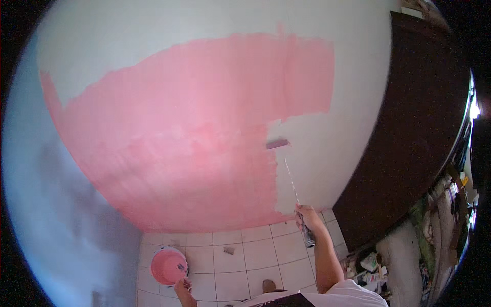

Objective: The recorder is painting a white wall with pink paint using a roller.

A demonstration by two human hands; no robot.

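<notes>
My right hand (307,219) is closed round the dark handle of a paint roller (277,144). A thin metal rod runs up from the grip to the pink-coated roller head. The head is at the right border of the pink paint (220,102), over the pale wall (312,148); whether it touches the wall I cannot tell. Low on the left, my left hand (182,286) grips the near rim of a bucket (153,260) holding pink paint. A small greyish patch shows inside the bucket at its right side.
White floor tiles (259,260) meet the foot of the wall, with a small grey scrap (229,250) on them. A bluish wall (66,194) stands at left. At right are a large dark brown panel (409,112) and a clutter of household items (371,263).
</notes>
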